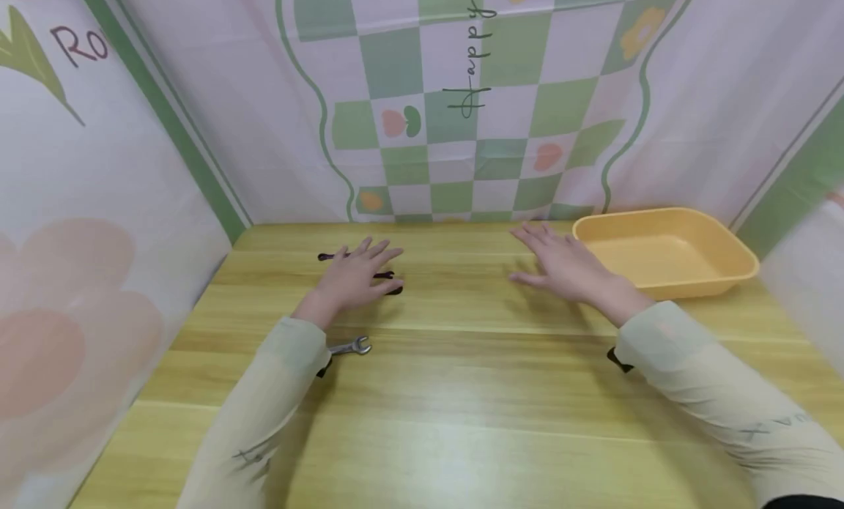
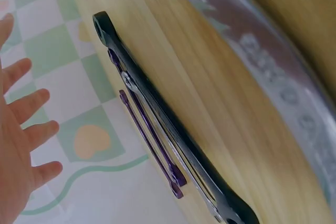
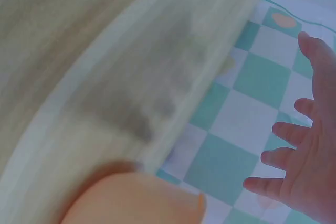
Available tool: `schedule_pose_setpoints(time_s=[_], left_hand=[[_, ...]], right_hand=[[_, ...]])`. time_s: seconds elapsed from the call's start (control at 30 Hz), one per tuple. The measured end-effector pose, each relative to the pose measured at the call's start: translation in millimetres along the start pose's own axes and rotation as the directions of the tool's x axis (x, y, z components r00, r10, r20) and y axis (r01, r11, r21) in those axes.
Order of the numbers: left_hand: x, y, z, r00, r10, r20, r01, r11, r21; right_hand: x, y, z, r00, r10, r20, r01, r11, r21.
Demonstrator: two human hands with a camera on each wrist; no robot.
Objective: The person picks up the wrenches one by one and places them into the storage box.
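Note:
My left hand [image 1: 356, 278] hovers over the far left of the wooden table, fingers spread, holding nothing. Beneath it, partly hidden by it, lie several wrenches. The left wrist view shows them side by side: a long black wrench [image 2: 164, 116], a thin silver wrench [image 2: 174, 146] and two dark purple ones, the outermost purple wrench [image 2: 149, 142] nearest the table's far edge. A larger silver wrench [image 1: 352, 346] lies nearer me, partly covered by my left sleeve. My right hand [image 1: 563, 264] is in the air with straight, spread fingers, just left of a yellow basin.
The yellow basin [image 1: 666, 278] stands at the table's far right corner, with no contents showing. Behind the table [image 1: 455, 392] hangs a checkered, printed curtain [image 1: 455, 157]. More printed cloth [image 1: 99, 275] borders the left side.

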State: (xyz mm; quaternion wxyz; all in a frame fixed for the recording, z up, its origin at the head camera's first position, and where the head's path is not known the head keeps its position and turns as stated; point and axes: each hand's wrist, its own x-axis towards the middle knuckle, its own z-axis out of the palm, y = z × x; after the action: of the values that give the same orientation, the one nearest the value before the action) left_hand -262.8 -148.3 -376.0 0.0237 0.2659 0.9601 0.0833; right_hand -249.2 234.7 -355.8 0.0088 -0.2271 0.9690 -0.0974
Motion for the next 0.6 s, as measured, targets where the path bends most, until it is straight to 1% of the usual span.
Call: schedule_pose_setpoints(time_s=[0.2, 0.33, 0.6], left_hand=[[-5.8, -5.3, -3.7, 0.999, 0.013, -0.032, -0.013, 1.000, -0.007], [-8.4, -8.8, -3.9, 0.998, 0.030, -0.046, -0.030, 1.000, -0.003], [-13.8, -15.5, -3.5, 0.998, 0.033, -0.053, -0.033, 0.999, -0.001]], right_hand=[[-6, 8, -12.6, 1.000, 0.008, -0.021, -0.007, 1.000, 0.015], [-12, 16, -17.7, 0.999, 0.035, 0.000, -0.035, 0.999, 0.032], [-26, 30, -24.9, 0.997, 0.068, 0.023, -0.069, 0.997, 0.039]])
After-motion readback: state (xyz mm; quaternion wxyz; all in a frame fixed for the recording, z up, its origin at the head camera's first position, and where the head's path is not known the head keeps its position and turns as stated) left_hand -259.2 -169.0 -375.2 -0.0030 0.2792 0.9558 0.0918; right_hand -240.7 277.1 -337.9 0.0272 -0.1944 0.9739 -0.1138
